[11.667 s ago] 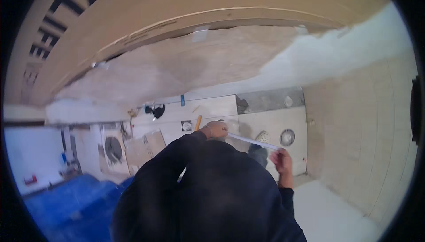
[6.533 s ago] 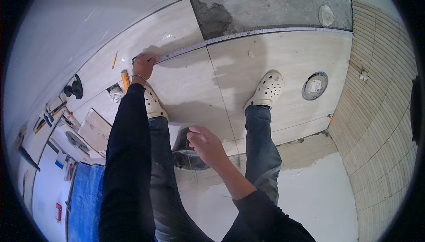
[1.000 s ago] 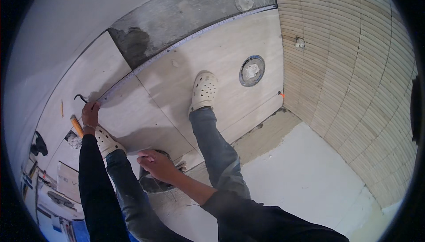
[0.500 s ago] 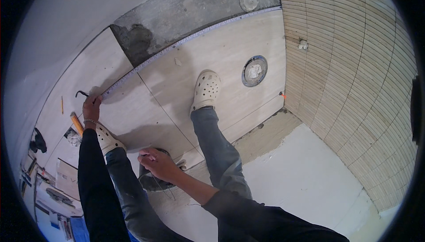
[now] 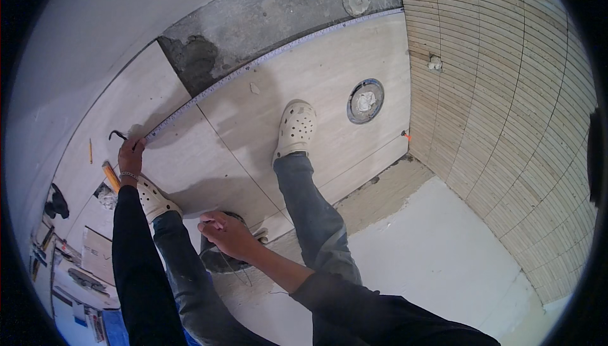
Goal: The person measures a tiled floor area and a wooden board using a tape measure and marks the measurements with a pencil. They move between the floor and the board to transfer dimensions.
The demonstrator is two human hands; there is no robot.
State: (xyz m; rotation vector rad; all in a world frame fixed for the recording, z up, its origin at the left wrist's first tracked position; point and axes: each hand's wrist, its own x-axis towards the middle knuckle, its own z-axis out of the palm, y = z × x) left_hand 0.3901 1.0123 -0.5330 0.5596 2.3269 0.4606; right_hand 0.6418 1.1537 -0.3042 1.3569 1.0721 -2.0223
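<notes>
My left hand (image 5: 131, 154) is closed around the case end of a tape measure, with a dark strap loop sticking out beside it. The tape's white blade (image 5: 253, 64) runs out along the edge of the pale floor tiles (image 5: 240, 115) to the striped wall at the far right. My right hand (image 5: 225, 235) is held curled above a black bucket (image 5: 233, 260), fingers pressed together. Whatever it may hold is too small to make out. A thin cord hangs just below it.
Beyond the tape lies a bare concrete strip (image 5: 272, 13). A round drain opening (image 5: 365, 101) sits near the ribbed wall (image 5: 481, 86). My light clogs (image 5: 296, 127) stand on the tiles. A pencil (image 5: 90, 151), an orange-handled tool (image 5: 111, 175) and several tools lie at left.
Almost nothing differs; the view has shifted very slightly, while both hands and the stretched tape keep their places.
</notes>
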